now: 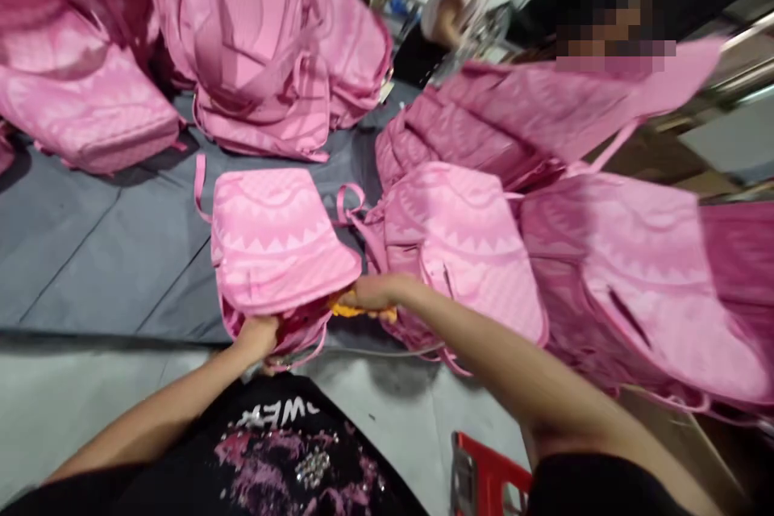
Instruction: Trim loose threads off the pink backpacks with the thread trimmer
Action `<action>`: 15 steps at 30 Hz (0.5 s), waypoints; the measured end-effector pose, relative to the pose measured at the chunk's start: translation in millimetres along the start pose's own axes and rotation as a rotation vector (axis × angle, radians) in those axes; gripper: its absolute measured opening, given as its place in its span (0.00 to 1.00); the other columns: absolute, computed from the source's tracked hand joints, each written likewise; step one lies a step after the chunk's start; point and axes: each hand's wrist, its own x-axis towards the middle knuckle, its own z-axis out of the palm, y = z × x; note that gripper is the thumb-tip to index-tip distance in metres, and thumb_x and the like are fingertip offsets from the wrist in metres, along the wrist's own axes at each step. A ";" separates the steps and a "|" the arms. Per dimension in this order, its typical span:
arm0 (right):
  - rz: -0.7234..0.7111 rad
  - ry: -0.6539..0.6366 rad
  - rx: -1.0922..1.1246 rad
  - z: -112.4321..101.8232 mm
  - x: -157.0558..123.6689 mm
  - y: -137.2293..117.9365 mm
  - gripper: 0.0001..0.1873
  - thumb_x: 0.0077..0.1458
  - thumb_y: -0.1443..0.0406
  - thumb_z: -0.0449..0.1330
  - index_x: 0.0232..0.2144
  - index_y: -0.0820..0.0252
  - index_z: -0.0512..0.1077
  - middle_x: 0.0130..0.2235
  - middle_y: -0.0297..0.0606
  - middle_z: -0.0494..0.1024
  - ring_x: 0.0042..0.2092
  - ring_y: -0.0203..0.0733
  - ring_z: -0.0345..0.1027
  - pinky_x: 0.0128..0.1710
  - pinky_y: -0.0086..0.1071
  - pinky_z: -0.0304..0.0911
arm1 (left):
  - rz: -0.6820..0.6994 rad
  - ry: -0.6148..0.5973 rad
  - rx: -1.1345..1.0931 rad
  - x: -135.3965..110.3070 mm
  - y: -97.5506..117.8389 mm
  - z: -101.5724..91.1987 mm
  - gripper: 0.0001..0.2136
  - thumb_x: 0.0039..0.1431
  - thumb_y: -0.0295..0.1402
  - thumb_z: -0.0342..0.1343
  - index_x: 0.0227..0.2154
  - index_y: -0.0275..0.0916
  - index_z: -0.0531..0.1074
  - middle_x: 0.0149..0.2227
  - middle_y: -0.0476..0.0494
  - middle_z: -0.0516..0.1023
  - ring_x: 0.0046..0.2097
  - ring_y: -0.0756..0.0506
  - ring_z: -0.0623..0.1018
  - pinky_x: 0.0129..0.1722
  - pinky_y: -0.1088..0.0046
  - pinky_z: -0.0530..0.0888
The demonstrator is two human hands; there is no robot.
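A small pink patterned backpack (pixel 272 234) lies right in front of me near the table's edge, its flap toward me and a darker pink side below it. At its lower left edge my left hand (pixel 260 336) is closed on the bag, with the fingertips hidden. My right hand (pixel 373 294) is at the bag's lower right corner, closed around a yellow-orange object (pixel 347 306). That object is partly covered by the fingers and blurred, so its kind is unclear.
More pink backpacks, one (pixel 472 242) beside mine and another (pixel 653 258) farther right, crowd the grey-covered table (pixel 78 258). Others (pixel 254 32) stand at the back. A red stool-like object (pixel 484 468) is on the floor below. Another person (pixel 465 0) is beyond the table.
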 end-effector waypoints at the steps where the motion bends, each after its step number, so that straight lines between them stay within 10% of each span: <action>1: 0.004 -0.011 0.021 6.2 -2.5 11.5 0.21 0.61 0.55 0.58 0.25 0.69 0.71 0.15 0.31 0.67 0.15 0.31 0.59 0.20 0.26 0.59 | 0.003 0.050 -0.013 -4.2 -3.0 2.0 0.13 0.58 0.24 0.49 0.38 0.32 0.79 0.38 0.34 0.82 0.45 0.39 0.80 0.50 0.63 0.73; 9: -0.095 0.263 1.050 149.1 16.5 154.8 0.34 0.45 0.35 0.57 0.35 0.58 0.70 0.21 0.34 0.71 0.21 0.40 0.67 0.21 0.30 0.59 | -0.208 0.472 -0.830 -58.5 -116.8 13.3 0.23 0.53 0.54 0.52 0.41 0.42 0.77 0.48 0.38 0.81 0.54 0.33 0.78 0.56 0.54 0.74; 12: -0.054 0.367 1.293 177.2 57.9 156.3 0.31 0.31 0.39 0.67 0.29 0.54 0.68 0.21 0.33 0.69 0.22 0.42 0.68 0.23 0.33 0.62 | -0.462 0.604 -1.034 -43.6 -144.6 0.2 0.33 0.56 0.60 0.48 0.57 0.43 0.69 0.59 0.36 0.74 0.62 0.32 0.71 0.58 0.48 0.71; 15: -0.125 0.503 1.389 155.1 103.1 111.7 0.27 0.31 0.44 0.66 0.28 0.54 0.66 0.23 0.34 0.69 0.24 0.41 0.68 0.24 0.34 0.64 | -0.507 0.510 -1.103 -4.1 -139.4 -21.8 0.46 0.53 0.59 0.55 0.68 0.38 0.51 0.67 0.26 0.59 0.67 0.29 0.62 0.61 0.43 0.65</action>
